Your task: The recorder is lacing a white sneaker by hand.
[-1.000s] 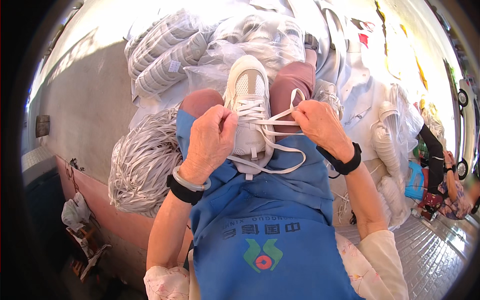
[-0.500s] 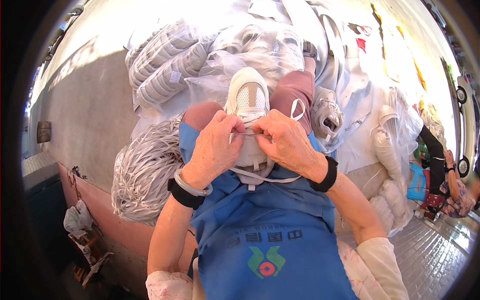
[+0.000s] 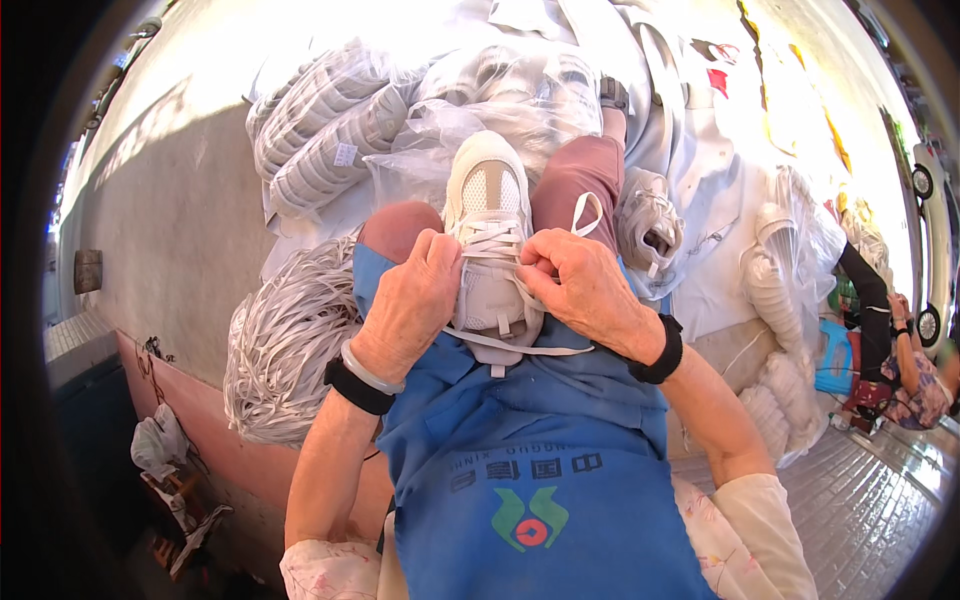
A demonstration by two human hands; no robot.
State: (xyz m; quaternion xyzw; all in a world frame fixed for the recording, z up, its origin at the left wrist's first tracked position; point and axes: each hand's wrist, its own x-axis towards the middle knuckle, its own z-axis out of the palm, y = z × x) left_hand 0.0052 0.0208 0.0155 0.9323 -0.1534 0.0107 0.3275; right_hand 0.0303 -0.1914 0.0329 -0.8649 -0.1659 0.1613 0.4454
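Observation:
A white and beige sneaker [image 3: 492,195] rests between my knees, toe pointing away from me. Its pale shoelace [image 3: 492,238] crosses over the tongue in several rows. At the shoe's left edge my left hand [image 3: 412,298] is closed in a pinch at the lacing, its fingertips partly hidden. On the opposite side my right hand [image 3: 590,290] pinches the lace beside the eyelets. One loop of lace stands up above the right hand, and a loose length trails across the shoe's heel. A blue apron [image 3: 530,430] covers my lap.
Left of my leg lies a large bundle of pale laces [image 3: 290,350]. Plastic-wrapped stacks of shoes [image 3: 335,160] lie ahead, and another shoe [image 3: 652,225] sits by my right knee. Farther right, bagged shoes [image 3: 775,260] lie near another person [image 3: 915,390], who sits at the edge.
My hands have moved apart from the middle of the lacing to opposite sides of the shoe. More of the crossed laces and tongue shows between them.

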